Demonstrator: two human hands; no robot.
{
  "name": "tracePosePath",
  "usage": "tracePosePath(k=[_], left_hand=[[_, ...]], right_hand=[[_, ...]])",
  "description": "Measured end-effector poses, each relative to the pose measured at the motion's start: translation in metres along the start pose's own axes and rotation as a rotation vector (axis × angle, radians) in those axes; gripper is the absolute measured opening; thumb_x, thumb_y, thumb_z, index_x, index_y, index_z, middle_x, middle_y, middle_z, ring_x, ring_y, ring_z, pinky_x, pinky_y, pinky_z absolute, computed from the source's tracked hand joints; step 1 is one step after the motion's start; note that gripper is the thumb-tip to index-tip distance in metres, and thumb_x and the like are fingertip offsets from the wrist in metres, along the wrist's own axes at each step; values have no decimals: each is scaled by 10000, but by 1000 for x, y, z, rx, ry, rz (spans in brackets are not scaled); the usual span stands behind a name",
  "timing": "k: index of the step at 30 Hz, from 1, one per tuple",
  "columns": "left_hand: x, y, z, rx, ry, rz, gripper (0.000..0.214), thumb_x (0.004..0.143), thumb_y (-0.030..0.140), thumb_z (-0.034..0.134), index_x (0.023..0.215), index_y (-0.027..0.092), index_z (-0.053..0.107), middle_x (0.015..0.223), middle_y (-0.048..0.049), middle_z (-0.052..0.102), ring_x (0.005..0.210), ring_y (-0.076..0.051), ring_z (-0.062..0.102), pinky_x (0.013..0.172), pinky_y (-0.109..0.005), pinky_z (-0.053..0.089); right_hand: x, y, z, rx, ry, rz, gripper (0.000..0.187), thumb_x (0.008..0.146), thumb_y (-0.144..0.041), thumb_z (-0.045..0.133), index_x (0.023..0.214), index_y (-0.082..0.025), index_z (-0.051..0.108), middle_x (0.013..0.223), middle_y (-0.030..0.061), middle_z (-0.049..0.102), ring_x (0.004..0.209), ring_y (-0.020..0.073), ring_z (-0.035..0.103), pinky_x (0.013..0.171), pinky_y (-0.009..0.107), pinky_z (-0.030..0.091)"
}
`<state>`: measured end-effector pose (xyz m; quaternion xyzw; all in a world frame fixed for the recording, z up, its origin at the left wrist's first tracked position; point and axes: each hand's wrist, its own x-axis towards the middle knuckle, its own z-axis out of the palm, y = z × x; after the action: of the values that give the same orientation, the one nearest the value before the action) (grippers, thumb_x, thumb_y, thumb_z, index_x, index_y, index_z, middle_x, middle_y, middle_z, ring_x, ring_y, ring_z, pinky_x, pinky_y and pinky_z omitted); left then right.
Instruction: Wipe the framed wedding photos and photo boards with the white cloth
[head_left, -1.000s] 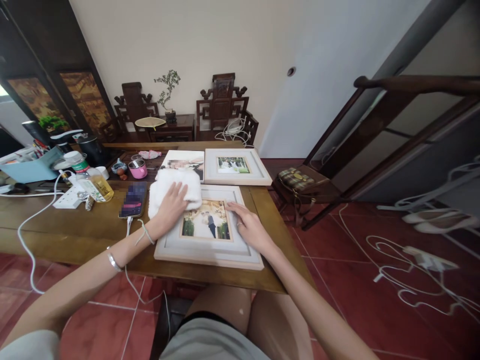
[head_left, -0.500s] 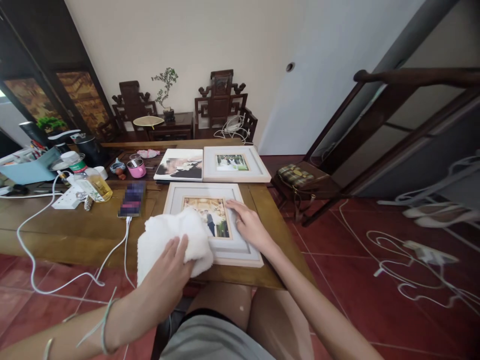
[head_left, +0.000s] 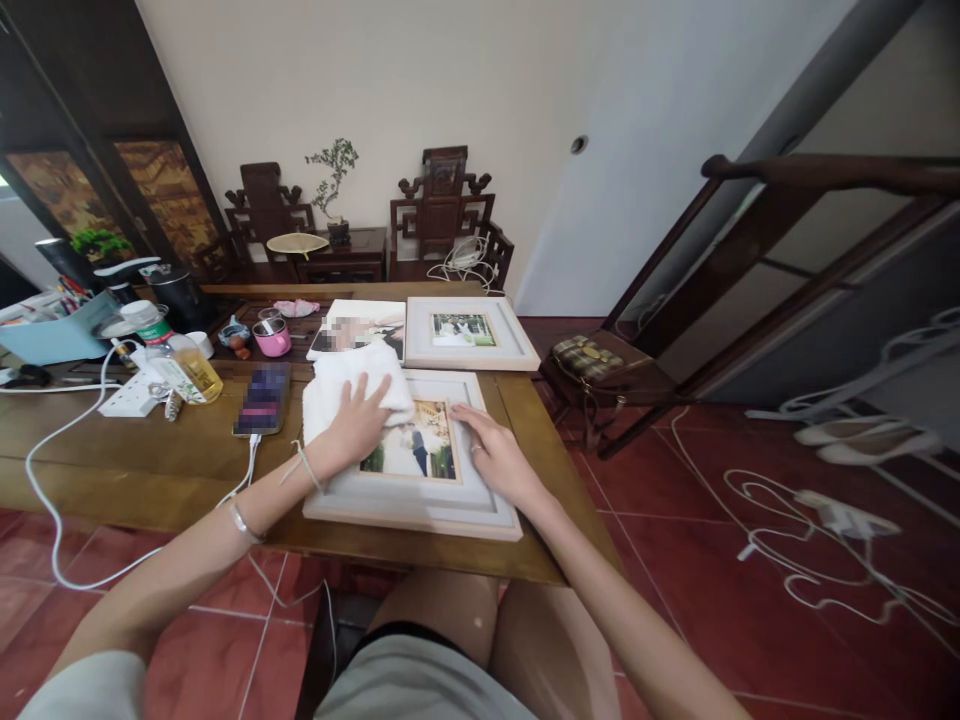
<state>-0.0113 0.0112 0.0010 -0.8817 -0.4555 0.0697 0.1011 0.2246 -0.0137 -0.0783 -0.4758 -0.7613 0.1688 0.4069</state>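
A picture frame [head_left: 420, 517] with a pale wooden border and wide white mount lies flat at the table's near edge. Its small photo [head_left: 442, 445] shows a couple outdoors. My left hand [head_left: 356, 415] holds a white towel [head_left: 330, 390] down over the frame's upper left, fingers spread across the cloth. That part of the frame is hidden under the towel. On the right side of the frame rests my right hand [head_left: 499, 455], open, its fingertips stretched to the photo's right edge.
Behind lie a second frame [head_left: 517, 355] and a photo panel [head_left: 386, 315]. To the left are a charging phone [head_left: 262, 398], pink cup [head_left: 272, 340], oil bottle [head_left: 187, 375], power strip [head_left: 127, 397] and blue box [head_left: 56, 340]. A wooden chair [head_left: 652, 365] stands right.
My left hand has pushed the towel forward, from the frame's lower left to its upper left, uncovering the lower left corner. The right hand stays on the frame's right side.
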Motion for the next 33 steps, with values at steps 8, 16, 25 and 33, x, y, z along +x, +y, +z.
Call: tracePosePath(k=[8, 16, 25, 33], left_hand=[[-80, 65, -26, -126, -137, 273, 494, 756, 89, 532, 1232, 207, 595, 1561, -104, 197, 1391, -451, 190, 1053, -611, 304], [-18, 44, -4, -101, -52, 111, 530, 798, 66, 481, 1302, 213, 548, 1557, -104, 215, 1407, -425, 165, 1074, -638, 237], [21, 68, -2, -127, -36, 183, 573, 785, 41, 449, 1331, 204, 512, 1585, -76, 90, 1396, -491, 77, 1007, -736, 243], [-41, 94, -36, -103, -93, 300, 452, 823, 131, 481, 1253, 216, 589, 1564, -82, 195, 1373, -493, 196, 986, -681, 337]], right_hand=[[4, -15, -1, -53, -30, 52, 419, 937, -289, 351, 1224, -116, 603, 1356, 157, 540, 1321, 254, 431, 1132, 484, 311], [4, -17, -3, -39, -65, 78, 488, 954, -380, 298, 1238, -122, 600, 1346, 149, 550, 1308, 248, 447, 1136, 492, 296], [4, -27, -4, 119, 88, 201, 550, 962, -500, 277, 1367, -187, 480, 1424, 100, 479, 1335, 248, 409, 1154, 481, 250], [2, -28, -7, 196, 55, 241, 558, 963, -521, 245, 1363, -217, 487, 1411, 77, 498, 1335, 241, 410, 1149, 469, 266]])
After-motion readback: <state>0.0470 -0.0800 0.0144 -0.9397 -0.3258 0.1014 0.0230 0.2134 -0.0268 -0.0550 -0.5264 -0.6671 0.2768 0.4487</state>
